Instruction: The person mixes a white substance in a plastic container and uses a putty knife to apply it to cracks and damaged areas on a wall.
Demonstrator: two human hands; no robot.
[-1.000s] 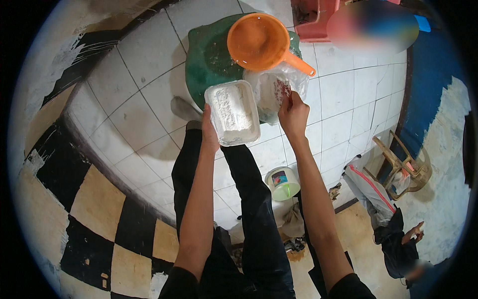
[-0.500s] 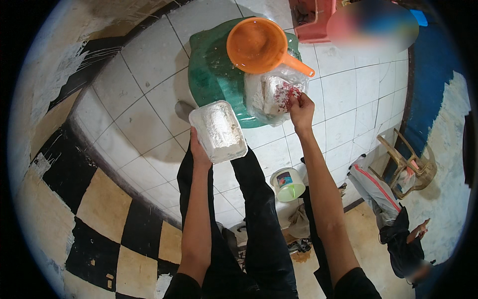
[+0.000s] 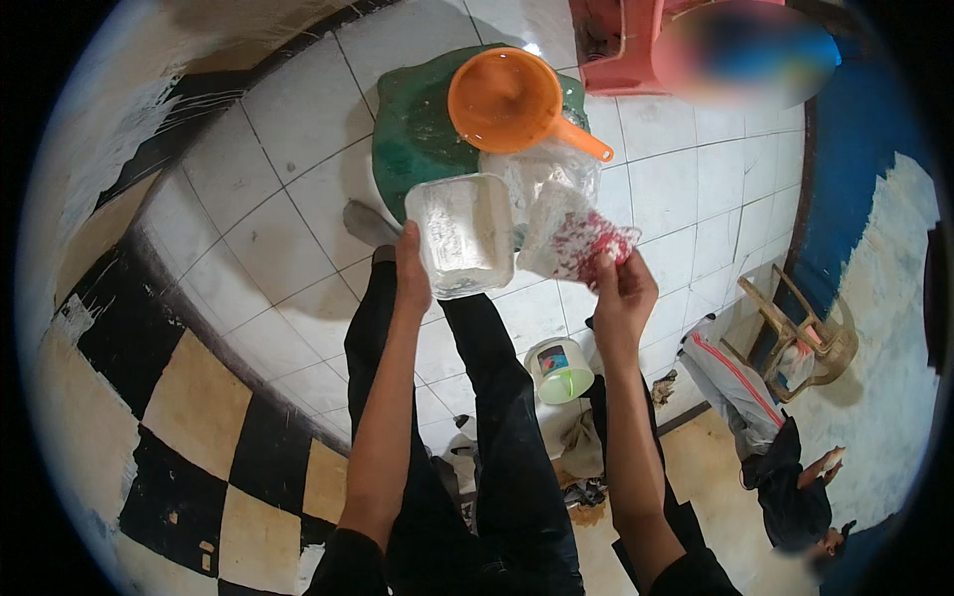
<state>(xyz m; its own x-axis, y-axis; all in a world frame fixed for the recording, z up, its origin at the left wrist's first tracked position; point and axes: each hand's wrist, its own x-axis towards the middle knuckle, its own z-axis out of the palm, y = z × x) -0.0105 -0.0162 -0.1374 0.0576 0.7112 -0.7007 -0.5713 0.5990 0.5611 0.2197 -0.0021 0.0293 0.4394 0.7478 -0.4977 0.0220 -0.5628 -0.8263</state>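
My left hand (image 3: pixel 411 263) grips the side of a white rectangular container (image 3: pixel 459 236) with white powder residue inside. In my right hand (image 3: pixel 621 293) is a small crumpled plastic packet (image 3: pixel 579 238), red and clear and flecked with white, pinched between thumb and fingers beside the container. Beyond them, a clear plastic bag (image 3: pixel 547 159) dusted white lies on a green plastic surface (image 3: pixel 412 114), partly under an orange long-handled dipper (image 3: pixel 505 97).
Below me are white floor tiles (image 3: pixel 278 139). A small pale bucket (image 3: pixel 558 370) stands near my legs. At top right is a red plastic item (image 3: pixel 611 55). To the right are a brown plastic chair (image 3: pixel 835 353) and another person (image 3: pixel 785 477) in dark top and striped grey bottoms.
My right hand has drawn the red-and-white packet out from over the bag, toward me and to the right. My left hand, after dipping lower, has raised the container again.
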